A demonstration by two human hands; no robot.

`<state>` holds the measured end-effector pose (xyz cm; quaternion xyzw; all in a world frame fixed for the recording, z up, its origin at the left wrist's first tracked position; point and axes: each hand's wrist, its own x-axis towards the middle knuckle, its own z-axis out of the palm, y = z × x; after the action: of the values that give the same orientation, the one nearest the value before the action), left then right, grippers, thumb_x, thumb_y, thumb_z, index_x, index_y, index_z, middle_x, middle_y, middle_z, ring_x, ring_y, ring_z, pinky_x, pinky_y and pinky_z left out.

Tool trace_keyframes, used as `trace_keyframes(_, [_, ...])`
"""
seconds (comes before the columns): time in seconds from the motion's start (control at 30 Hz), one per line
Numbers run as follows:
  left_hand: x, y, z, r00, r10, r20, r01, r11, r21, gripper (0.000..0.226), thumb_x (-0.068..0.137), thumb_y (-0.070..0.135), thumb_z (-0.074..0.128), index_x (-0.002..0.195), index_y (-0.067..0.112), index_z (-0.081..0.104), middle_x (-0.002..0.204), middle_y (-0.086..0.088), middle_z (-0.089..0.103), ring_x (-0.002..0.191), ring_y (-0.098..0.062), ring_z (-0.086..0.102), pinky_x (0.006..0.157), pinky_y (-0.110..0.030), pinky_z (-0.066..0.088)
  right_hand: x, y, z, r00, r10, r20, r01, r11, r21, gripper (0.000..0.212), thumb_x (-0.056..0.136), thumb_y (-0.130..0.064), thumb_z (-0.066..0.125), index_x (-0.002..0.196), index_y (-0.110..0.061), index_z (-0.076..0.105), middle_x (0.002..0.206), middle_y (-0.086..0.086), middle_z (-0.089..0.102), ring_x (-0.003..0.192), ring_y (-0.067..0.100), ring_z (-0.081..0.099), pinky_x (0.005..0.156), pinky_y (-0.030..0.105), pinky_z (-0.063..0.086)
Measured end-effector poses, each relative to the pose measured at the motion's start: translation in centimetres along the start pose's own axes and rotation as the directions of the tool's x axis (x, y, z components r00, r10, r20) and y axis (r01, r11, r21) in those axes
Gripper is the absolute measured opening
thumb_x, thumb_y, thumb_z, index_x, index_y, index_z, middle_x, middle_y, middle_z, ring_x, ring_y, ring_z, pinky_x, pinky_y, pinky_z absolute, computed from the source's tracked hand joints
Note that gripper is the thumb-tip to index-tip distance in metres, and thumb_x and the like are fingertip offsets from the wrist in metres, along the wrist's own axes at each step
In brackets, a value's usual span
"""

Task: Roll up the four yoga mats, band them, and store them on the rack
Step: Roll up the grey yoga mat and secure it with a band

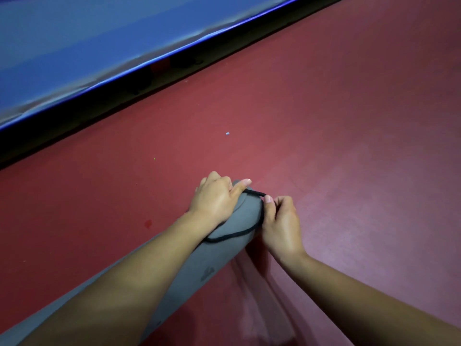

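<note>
The rolled grey mat [214,265] lies on the red floor [324,121], left hand [214,198] curled round its far end, likely to stop it unrolling, while the right hand [279,221] pinches the black band [232,236] — stretching it over.

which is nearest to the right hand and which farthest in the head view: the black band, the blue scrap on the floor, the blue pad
1. the black band, pinched in the right hand, looped round the end of the grey mat.
2. the blue scrap, on the red floor ahead, slightly left.
3. the blue pad, far off at upper left.
</note>
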<state>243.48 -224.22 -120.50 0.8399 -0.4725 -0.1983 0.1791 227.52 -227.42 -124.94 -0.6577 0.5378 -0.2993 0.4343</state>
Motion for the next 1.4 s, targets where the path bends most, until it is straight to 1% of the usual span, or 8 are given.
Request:
trace_keyframes(0.13, [0.1,-0.7,-0.3,0.988,0.13,0.086,-0.131,0.991,0.013,0.069,0.069,0.091,0.038,0.068,0.022,0.037,0.092,0.01,0.045,0.095,-0.016,0.045,0.074,-0.035,0.039,1.0,0.3,-0.5,0.994,0.105,0.002,-0.105,0.993,-0.045,0.032,0.107,-0.039,0.044,0.082,-0.019,0.04,0.082,0.004,0.055,0.069,0.017,0.048,0.054,0.025,0.03])
trace_keyframes(0.3, [0.0,-1.4,0.2,0.988,0.157,0.011,-0.152,0.972,-0.181,0.054,0.09,0.056,0.06,0.061,0.019,0.034,0.088,0.008,0.05,0.09,-0.015,0.051,0.08,-0.032,0.04,-0.3,0.8,-0.2,0.992,0.127,-0.026,-0.127,0.992,-0.025,0.035,0.107,-0.037,0.044,0.079,-0.016,0.042,0.09,0.009,0.055,0.074,0.017,0.047,0.057,0.019,0.034])
trace_keyframes(0.5, [0.5,0.0,0.3,0.99,0.051,-0.131,-0.074,0.982,-0.173,0.061,0.097,0.049,0.059,0.056,0.015,0.03,0.058,-0.001,0.037,0.058,-0.022,0.035,0.055,-0.038,0.021,-1.0,0.6,2.1,0.929,0.364,-0.06,-0.35,0.922,0.167,0.035,0.107,-0.046,0.036,0.087,-0.019,0.043,0.095,0.008,0.058,0.076,0.018,0.052,0.06,0.032,0.036])
trace_keyframes(0.83, [2.4,-0.3,-0.2,0.994,-0.102,0.04,0.108,0.978,-0.179,0.067,0.084,0.077,0.053,0.062,0.019,0.029,0.058,0.004,0.034,0.055,-0.019,0.035,0.053,-0.034,0.029,-0.7,0.4,3.4,0.845,0.535,-0.002,-0.474,0.749,0.463,0.039,0.101,-0.055,0.045,0.083,-0.021,0.036,0.078,0.007,0.045,0.071,0.025,0.044,0.069,0.046,0.045])
trace_keyframes(0.97, [2.3,-0.8,-1.4,0.97,-0.157,0.185,0.186,0.971,-0.151,0.091,0.05,0.103,0.046,0.096,0.025,0.043,0.091,0.008,0.057,0.079,-0.011,0.055,0.06,-0.033,0.035,-0.1,-0.7,4.1,0.841,0.54,0.045,-0.484,0.712,0.508,0.038,0.101,-0.053,0.047,0.083,-0.022,0.038,0.075,0.008,0.044,0.07,0.025,0.042,0.066,0.044,0.041])
trace_keyframes(1.1, [2.8,-1.9,-6.3,0.967,-0.164,0.195,0.207,0.952,-0.226,0.127,0.039,0.109,0.043,0.135,0.027,0.038,0.129,0.008,0.053,0.117,-0.022,0.057,0.09,-0.039,0.044,1.0,-5.4,5.4,0.897,0.44,0.04,-0.392,0.75,0.532,0.038,0.102,-0.05,0.051,0.079,-0.022,0.037,0.075,0.006,0.041,0.071,0.023,0.039,0.067,0.042,0.038])
trace_keyframes(1.3, [-1.2,-4.4,-20.3,0.979,-0.186,-0.088,0.151,0.94,-0.307,0.116,0.053,0.105,0.034,0.148,0.04,0.041,0.154,0.004,0.045,0.142,-0.023,0.041,0.116,-0.044,0.033,-0.7,-19.8,7.8,0.984,0.158,0.076,-0.175,0.845,0.506,0.036,0.104,-0.046,0.051,0.079,-0.022,0.039,0.076,0.0,0.04,0.066,0.013,0.037,0.067,0.035,0.036])
trace_keyframes(1.4, [-6.0,-6.1,-28.6,0.939,-0.241,-0.245,0.117,0.895,-0.431,0.087,0.06,0.097,0.041,0.13,0.046,0.041,0.133,0.004,0.056,0.126,-0.018,0.052,0.103,-0.037,0.038,-4.1,-28.4,8.3,0.989,-0.043,0.139,-0.031,0.872,0.488,0.036,0.105,-0.042,0.051,0.079,-0.021,0.038,0.073,-0.006,0.038,0.062,0.007,0.035,0.064,0.033,0.035])
